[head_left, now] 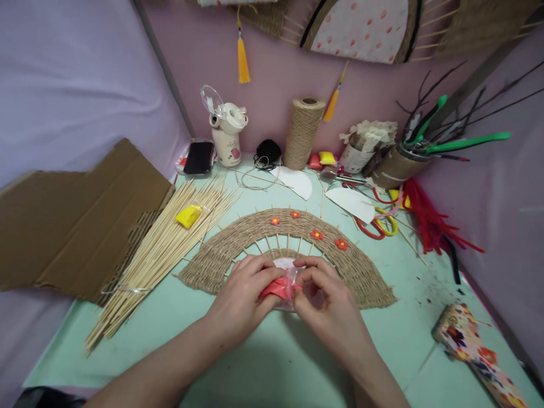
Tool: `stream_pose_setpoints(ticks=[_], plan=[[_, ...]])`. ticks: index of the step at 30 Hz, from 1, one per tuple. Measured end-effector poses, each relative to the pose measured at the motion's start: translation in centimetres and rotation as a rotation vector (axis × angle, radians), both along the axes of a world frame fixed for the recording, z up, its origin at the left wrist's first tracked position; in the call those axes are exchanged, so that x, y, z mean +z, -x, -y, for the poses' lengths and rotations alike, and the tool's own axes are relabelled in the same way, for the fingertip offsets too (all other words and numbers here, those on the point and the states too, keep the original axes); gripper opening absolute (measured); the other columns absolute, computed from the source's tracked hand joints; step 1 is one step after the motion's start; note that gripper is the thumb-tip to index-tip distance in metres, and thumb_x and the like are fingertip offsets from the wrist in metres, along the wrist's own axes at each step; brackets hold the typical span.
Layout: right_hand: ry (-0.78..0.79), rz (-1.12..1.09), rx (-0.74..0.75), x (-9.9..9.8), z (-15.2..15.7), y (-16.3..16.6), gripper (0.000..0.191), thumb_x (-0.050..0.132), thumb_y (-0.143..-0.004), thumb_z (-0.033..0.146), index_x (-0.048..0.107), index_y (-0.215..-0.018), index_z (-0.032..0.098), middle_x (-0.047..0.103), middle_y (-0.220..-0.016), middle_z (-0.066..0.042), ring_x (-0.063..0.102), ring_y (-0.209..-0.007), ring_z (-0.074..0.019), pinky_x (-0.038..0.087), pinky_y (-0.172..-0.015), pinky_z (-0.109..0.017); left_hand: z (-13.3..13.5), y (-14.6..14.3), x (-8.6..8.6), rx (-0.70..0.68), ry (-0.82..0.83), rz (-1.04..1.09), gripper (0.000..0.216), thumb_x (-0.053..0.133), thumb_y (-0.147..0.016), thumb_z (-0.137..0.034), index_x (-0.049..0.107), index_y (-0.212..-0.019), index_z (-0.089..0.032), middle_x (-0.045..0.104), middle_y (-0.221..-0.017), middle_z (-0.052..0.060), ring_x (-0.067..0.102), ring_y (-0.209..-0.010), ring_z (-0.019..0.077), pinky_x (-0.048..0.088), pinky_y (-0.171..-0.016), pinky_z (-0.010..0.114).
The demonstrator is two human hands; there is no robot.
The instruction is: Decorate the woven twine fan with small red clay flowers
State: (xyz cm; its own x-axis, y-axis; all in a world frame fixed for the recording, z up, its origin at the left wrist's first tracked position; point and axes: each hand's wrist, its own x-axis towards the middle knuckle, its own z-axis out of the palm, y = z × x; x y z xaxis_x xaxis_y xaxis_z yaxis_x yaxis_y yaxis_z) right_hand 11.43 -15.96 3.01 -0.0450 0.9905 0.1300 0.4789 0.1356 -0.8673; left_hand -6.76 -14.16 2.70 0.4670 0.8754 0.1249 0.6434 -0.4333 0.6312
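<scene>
A small clear packet of pinkish-red modelling clay is between my two hands, above the lower middle of a woven twine fan. My left hand grips the packet's left part between thumb and fingers. On the other side, my right hand pinches the clear plastic with its fingertips. The woven fan lies flat behind my hands, with thin sticks as ribs. Several small red flowers with yellow centres, such as this flower, sit on its right half. My hands cover part of the fan's white centre piece.
At left lie a bundle of bamboo sticks with a yellow clay packet on it, and cardboard. Behind stand a twine spool and a white glue pot. Scissors and a flower-patterned glue gun are at right.
</scene>
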Motion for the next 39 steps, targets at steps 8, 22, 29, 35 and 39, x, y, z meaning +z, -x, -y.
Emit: stream_pose_setpoints(ticks=[8, 22, 29, 35, 39], plan=[[-0.046, -0.218, -0.097, -0.3, 0.1, -0.6, 0.007, 0.059, -0.079, 0.018, 0.06, -0.073, 0.021, 0.063, -0.115, -0.011, 0.06, -0.109, -0.0242, 0.051, -0.08, -0.033, -0.1, 0.1, 0.6, 0.025, 0.154, -0.062, 0.05, 0.078, -0.074, -0.03, 0.064, -0.121, -0.023, 0.06, -0.121, 0.01, 0.051, -0.115, 0.0319, 0.04, -0.099, 0.052], [-0.486, 0.041, 0.107, -0.6, 0.5, 1.8, 0.026, 0.063, -0.083, 0.01, 0.059, -0.105, 0.023, 0.059, -0.115, -0.006, 0.057, -0.107, -0.0184, 0.049, -0.089, -0.036, 0.0, 0.0, 2.0, 0.165, 0.866, 0.828, 0.018, 0.077, -0.072, -0.032, 0.071, -0.071, -0.015, 0.063, -0.065, 0.0, 0.054, -0.063, 0.0105, 0.042, -0.063, 0.023], [-0.416, -0.024, 0.075, -0.9, 0.4, 1.2, 0.027, 0.064, -0.086, 0.014, 0.059, -0.111, 0.022, 0.059, -0.115, -0.008, 0.057, -0.108, -0.0181, 0.053, -0.078, -0.029, -0.5, 0.0, 1.9, 0.357, 1.004, 1.158, 0.029, 0.085, -0.066, -0.033, 0.075, -0.085, -0.015, 0.068, -0.074, 0.002, 0.058, -0.063, 0.0067, 0.046, -0.062, 0.018], [-0.445, 0.017, -0.008, 0.0, 0.2, 0.8, 0.013, 0.06, -0.088, 0.015, 0.063, -0.099, 0.021, 0.062, -0.107, -0.007, 0.061, -0.1, -0.0164, 0.052, -0.074, -0.026, -0.7, 0.1, 2.0, 0.374, 0.961, 1.222, 0.028, 0.09, -0.055, -0.022, 0.073, -0.075, -0.014, 0.069, -0.076, 0.002, 0.06, -0.067, 0.0079, 0.048, -0.064, 0.018], [-0.48, 0.097, 0.01, 2.5, 0.4, 0.5, 0.013, 0.058, -0.089, 0.012, 0.063, -0.096, 0.022, 0.063, -0.105, -0.006, 0.061, -0.099, -0.0154, 0.052, -0.076, -0.026, -0.6, 0.3, 1.8, 0.34, 0.921, 1.225, 0.027, 0.089, -0.059, -0.025, 0.067, -0.069, -0.014, 0.06, -0.063, -0.003, 0.052, -0.057, 0.0057, 0.042, -0.054, 0.016]])
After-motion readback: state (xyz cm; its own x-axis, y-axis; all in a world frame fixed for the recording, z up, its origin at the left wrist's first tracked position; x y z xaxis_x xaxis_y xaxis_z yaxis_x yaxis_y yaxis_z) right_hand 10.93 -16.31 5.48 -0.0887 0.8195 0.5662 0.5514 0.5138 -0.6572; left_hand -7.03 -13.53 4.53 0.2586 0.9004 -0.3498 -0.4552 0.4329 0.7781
